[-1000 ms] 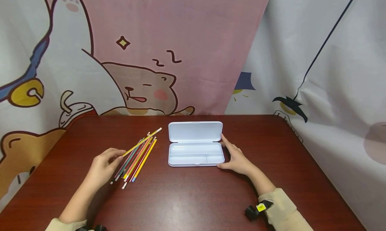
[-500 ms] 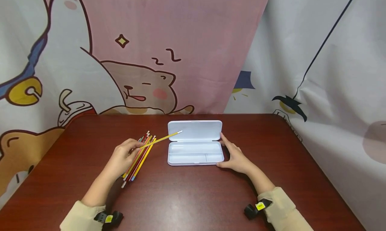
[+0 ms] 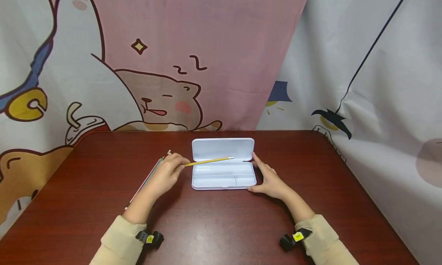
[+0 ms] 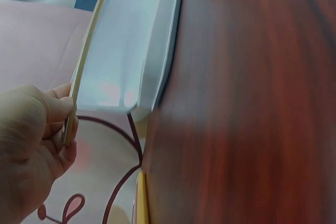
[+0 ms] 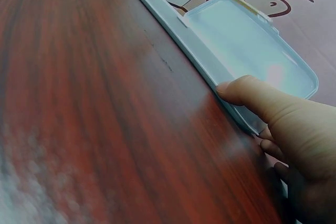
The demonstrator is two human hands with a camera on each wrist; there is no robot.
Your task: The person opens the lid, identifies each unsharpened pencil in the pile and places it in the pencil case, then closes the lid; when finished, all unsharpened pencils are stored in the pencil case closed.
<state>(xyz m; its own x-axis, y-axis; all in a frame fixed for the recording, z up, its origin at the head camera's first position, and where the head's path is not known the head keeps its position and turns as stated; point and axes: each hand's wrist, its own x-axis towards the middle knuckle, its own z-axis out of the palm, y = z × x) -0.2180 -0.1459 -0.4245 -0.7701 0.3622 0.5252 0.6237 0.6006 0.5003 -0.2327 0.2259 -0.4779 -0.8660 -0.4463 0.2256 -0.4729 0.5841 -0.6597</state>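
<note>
My left hand (image 3: 168,176) pinches a yellow pencil (image 3: 210,161) near one end. The pencil's white-tipped end points right, above the hinge of an open white pencil case (image 3: 214,169); in the left wrist view the pencil (image 4: 86,51) passes in front of the raised lid (image 4: 118,51). My right hand (image 3: 271,183) holds the case by its right end, the thumb (image 5: 244,90) on the front edge and the fingers partly hidden behind it. The case's divided tray holds nothing that I can see. Under my left forearm lie other pencils (image 3: 149,177), mostly covered.
The dark red wooden table (image 3: 221,222) carries the case and pencils. A printed cartoon cloth (image 3: 221,46) hangs behind the table's far edge and along the right. Each wrist wears a black camera (image 3: 288,242) on a strap.
My left hand has moved right with the yellow pencil, from over the pile of pencils to the case's left side. The right hand and the case have stayed in place.
</note>
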